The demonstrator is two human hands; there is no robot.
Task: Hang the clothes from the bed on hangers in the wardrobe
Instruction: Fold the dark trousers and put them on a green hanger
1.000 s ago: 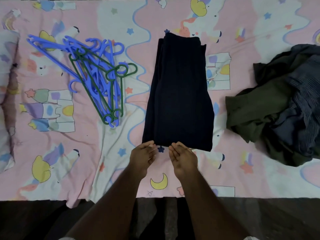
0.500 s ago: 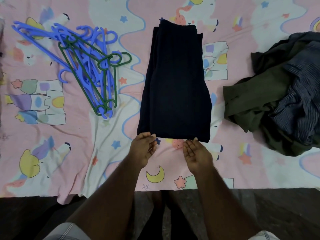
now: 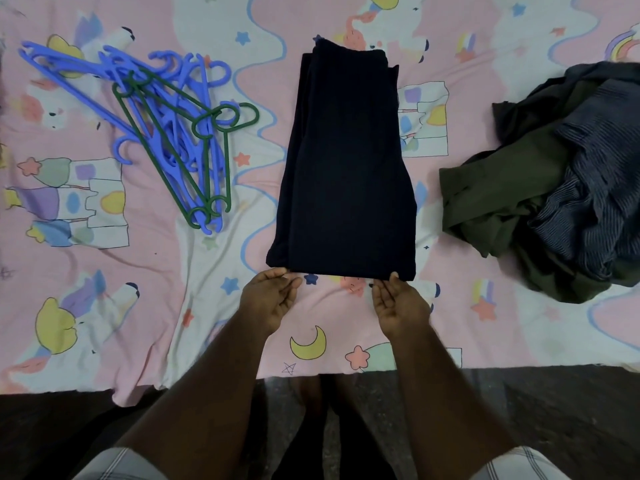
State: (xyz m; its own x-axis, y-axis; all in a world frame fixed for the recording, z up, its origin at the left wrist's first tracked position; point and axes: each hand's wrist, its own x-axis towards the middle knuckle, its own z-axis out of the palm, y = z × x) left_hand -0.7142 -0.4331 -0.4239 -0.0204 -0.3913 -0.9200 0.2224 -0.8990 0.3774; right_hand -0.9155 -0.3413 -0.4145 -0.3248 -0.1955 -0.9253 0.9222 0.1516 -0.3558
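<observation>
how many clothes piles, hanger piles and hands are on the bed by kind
folded dark trousers: 1
heap of loose clothes: 1
pile of hangers, blue and green, too tangled to count singly: 1
hands, left hand and right hand: 2
total: 5

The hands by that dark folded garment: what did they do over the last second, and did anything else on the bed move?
The right hand slid rightward along the near edge of the folded navy garment to its right corner; the left hand stayed near the left corner. Both only touch the edge. The garment, hangers and clothes pile lie as before.
</observation>
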